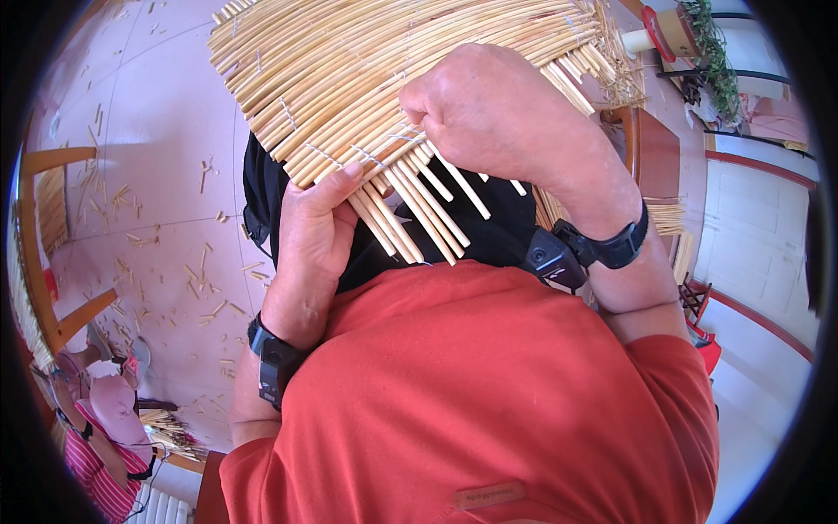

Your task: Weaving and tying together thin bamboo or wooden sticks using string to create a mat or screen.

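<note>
A mat of pale straw stalks [349, 79], bound with white string, spreads away from my lap. My left hand [319, 214] grips its near edge, the thumb on top and the other fingers hidden beneath. Right of that thumb, loose stalk ends [419, 205] stick out toward me at an angle to the mat's rows. My right hand [463, 109] is closed in a fist over the near edge, close to a white string stitch [404, 135]. Whatever its fingers pinch is hidden from view.
Cut stalk pieces [205, 271] litter the tiled floor on the left. A wooden frame [44, 253] stands at the far left. Below it sits another person in a striped top [105, 463]. More stalks [668, 216] lie at the right, near a white door [755, 236].
</note>
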`<state>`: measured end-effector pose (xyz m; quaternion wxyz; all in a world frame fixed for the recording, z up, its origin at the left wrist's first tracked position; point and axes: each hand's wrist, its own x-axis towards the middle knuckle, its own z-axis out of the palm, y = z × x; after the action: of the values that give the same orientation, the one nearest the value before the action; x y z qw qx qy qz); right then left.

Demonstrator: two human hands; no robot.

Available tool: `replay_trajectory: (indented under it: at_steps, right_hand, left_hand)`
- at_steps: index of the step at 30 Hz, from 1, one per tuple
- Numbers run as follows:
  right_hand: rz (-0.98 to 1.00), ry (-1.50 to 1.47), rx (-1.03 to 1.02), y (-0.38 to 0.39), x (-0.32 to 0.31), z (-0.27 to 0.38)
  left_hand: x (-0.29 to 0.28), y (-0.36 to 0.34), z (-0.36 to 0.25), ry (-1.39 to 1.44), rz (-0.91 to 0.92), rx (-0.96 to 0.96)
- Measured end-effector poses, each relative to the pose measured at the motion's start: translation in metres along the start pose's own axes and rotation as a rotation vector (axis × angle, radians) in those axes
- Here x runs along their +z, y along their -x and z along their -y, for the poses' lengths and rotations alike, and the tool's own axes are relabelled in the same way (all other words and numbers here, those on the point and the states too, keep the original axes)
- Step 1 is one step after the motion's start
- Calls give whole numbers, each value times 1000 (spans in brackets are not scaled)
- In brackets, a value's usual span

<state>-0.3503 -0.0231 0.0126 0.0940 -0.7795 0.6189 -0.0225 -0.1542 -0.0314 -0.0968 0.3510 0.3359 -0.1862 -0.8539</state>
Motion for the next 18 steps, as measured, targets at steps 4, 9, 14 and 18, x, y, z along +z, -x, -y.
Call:
replay_trajectory:
  at_steps: [4,9,14,18]
  right_hand:
    - [-10,12,-14,0,-1,0]
    - [-31,21,-27,-1,1,-1]
    - [-10,22,-6,0,-1,2]
    - [-2,39,-35,-2,-2,2]
  left_hand:
    - [-1,-1,1,1,21,3]
    - [-1,0,-1,8,26,1]
    - [0,0,0,-4,21,7]
    - [1,0,-1,-6,19,11]
